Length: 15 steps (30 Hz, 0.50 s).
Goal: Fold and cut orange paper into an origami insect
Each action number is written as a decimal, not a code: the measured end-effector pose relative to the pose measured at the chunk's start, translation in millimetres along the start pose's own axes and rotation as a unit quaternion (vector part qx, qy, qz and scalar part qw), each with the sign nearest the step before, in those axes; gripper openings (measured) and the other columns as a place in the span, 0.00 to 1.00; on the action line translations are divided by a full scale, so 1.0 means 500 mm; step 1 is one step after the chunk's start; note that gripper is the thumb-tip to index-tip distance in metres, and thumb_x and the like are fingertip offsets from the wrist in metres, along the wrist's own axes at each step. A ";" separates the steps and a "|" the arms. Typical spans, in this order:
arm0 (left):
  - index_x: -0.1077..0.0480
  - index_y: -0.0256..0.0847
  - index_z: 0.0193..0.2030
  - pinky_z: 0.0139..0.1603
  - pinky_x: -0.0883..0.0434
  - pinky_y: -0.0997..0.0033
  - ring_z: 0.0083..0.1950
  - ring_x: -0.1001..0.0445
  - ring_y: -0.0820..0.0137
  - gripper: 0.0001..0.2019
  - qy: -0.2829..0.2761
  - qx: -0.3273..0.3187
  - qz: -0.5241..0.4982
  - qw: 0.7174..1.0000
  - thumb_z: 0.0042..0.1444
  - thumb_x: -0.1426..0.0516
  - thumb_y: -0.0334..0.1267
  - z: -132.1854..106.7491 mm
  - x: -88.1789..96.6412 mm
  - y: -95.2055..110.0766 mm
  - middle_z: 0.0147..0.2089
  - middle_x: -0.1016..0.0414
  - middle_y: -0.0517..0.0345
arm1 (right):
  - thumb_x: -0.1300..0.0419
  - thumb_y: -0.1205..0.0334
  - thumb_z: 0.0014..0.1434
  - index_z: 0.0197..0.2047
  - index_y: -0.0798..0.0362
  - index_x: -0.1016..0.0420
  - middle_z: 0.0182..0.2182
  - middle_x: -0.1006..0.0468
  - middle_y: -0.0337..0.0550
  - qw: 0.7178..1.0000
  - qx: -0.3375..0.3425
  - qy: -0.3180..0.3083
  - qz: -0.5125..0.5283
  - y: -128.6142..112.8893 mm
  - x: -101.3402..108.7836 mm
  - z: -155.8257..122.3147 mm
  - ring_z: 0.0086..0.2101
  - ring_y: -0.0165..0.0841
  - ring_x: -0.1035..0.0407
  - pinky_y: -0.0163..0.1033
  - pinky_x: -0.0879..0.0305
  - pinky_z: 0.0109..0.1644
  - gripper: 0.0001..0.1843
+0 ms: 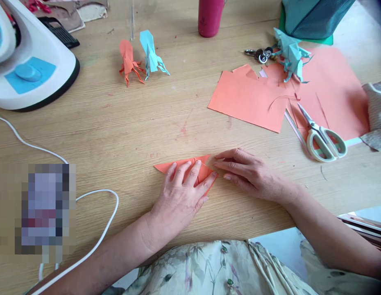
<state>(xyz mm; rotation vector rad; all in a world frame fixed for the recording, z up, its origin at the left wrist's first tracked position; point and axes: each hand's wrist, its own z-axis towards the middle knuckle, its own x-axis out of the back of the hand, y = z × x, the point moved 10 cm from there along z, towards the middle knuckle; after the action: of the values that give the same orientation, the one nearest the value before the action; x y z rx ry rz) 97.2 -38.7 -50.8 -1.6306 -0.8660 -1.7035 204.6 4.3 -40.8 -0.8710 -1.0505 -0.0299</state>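
Observation:
A folded piece of orange paper (205, 175) lies on the wooden table in front of me, with crease lines and a pointed left corner. My left hand (181, 192) rests flat on it, fingers spread and fingertips pressing it down. The hand covers much of the paper's lower part. My right hand (252, 174) lies on its side just right of the paper, fingers stretched out and loosely bent. Its fingertips are close to the paper's right corner; whether they touch it I cannot tell.
White-handled scissors (323, 141) lie at right on orange paper sheets (248, 98). Orange (127, 57) and light-blue (150, 55) origami figures stand at the back, another blue one (290, 55) by keys (261, 54). A magenta cup (209, 18), white appliance (52, 78) and white cable (112, 213) surround.

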 end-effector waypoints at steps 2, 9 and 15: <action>0.37 0.52 0.69 0.63 0.35 0.39 0.64 0.34 0.46 0.30 0.004 -0.005 0.005 1.000 0.60 0.38 0.46 0.001 -0.001 0.003 0.67 0.34 0.39 | 0.47 0.63 0.70 0.60 0.53 0.28 0.56 0.27 0.56 1.000 -0.003 -0.001 0.001 0.000 0.000 0.000 0.54 0.42 0.29 0.48 0.29 0.57 0.18; 0.40 0.47 0.71 0.64 0.36 0.38 0.65 0.35 0.45 0.32 0.007 -0.015 0.017 1.000 0.61 0.40 0.47 -0.004 -0.006 0.007 0.68 0.35 0.37 | 0.48 0.62 0.71 0.63 0.53 0.30 0.56 0.27 0.56 0.999 0.014 -0.012 -0.033 -0.011 -0.008 0.005 0.53 0.42 0.31 0.50 0.30 0.57 0.20; 0.39 0.26 0.69 0.68 0.39 0.44 0.66 0.37 0.50 0.34 0.002 -0.001 0.005 1.000 0.63 0.42 0.48 -0.004 -0.008 -0.002 0.70 0.36 0.39 | 0.47 0.61 0.71 0.65 0.56 0.32 0.57 0.28 0.59 0.996 0.045 -0.032 -0.073 -0.028 -0.021 0.005 0.52 0.43 0.32 0.52 0.31 0.56 0.22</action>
<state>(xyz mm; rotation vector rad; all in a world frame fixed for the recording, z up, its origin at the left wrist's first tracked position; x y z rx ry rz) 95.2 -39.6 -54.7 -1.6286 -0.8535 -1.7009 191.4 -7.5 -39.7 -0.7159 -1.1648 -0.0765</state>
